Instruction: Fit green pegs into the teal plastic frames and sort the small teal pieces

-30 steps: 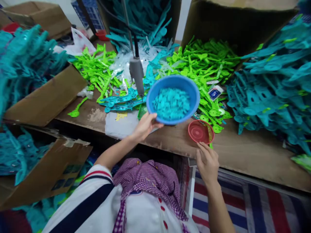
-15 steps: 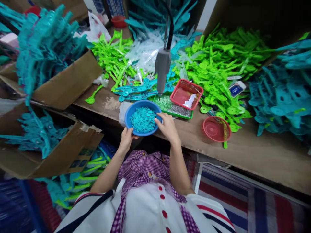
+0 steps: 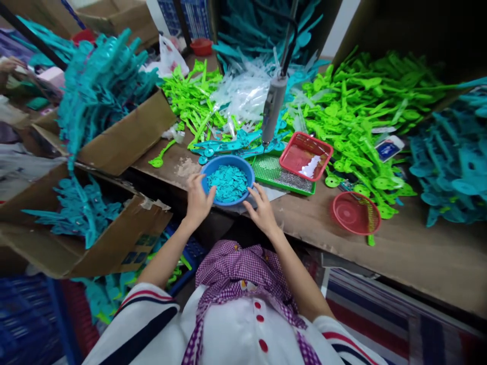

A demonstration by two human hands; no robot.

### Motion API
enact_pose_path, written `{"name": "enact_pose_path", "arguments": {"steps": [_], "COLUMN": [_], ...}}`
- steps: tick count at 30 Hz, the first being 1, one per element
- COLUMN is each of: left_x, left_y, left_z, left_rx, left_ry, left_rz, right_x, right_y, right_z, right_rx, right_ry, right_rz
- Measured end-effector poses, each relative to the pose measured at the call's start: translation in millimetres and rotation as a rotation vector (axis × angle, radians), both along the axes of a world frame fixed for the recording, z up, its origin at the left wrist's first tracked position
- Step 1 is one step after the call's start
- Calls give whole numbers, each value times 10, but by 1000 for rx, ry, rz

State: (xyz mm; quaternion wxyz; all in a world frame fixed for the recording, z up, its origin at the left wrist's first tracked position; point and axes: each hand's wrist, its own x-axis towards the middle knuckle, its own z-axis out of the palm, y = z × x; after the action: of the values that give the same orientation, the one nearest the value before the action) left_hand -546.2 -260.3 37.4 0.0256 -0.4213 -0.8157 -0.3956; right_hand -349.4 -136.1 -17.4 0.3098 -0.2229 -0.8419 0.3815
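Observation:
A round blue bowl (image 3: 251, 175) sits at the table's front edge, filled with small flat turquoise pieces (image 3: 227, 183). My left hand (image 3: 199, 198) grips its left rim, the thumb towards the pieces and the fingers along the outside. On the opposite side my right hand (image 3: 262, 208) has its curved fingers against the right rim, thumb lower down. Just right of the bowl lies a green mesh tray (image 3: 266, 170) with small metal parts, partly covered by a red rectangular tray (image 3: 292, 157). A grey hanging power screwdriver (image 3: 274, 109) points down above the green tray.
Bright green plastic parts (image 3: 350, 111) are heaped behind the trays. Turquoise parts (image 3: 452, 152) are stacked at right, and more fill cardboard boxes (image 3: 129, 134) at left. A red round basket (image 3: 355, 213) stands near the front edge. Another person's hand (image 3: 11, 64) shows at far left.
My left hand has gone from the bowl's lower edge up to its left rim. The bowl has shifted a little left, away from the trays. The whole view has also moved somewhat.

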Motion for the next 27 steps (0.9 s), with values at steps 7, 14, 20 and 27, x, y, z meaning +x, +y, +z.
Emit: {"name": "enact_pose_path", "arguments": {"steps": [7,14,20,27], "left_x": [-93,-183,-126,-172], "left_y": [556,618,598,662], "left_z": [-23,17,37,-2], "left_rx": [-759,-909,-898,-697], "left_ry": [1,72,104,16], "left_rz": [-481,-571,-597,-558], "right_x": [566,1768,2447,2369], "right_y": [-52,93,486,625], "right_z": [-52,91,-9,-217], "right_rx": [23,319,530,606], "right_ry": [-49,-211,-489,-562], "right_rz": [-165,-301,-615,-584]}}
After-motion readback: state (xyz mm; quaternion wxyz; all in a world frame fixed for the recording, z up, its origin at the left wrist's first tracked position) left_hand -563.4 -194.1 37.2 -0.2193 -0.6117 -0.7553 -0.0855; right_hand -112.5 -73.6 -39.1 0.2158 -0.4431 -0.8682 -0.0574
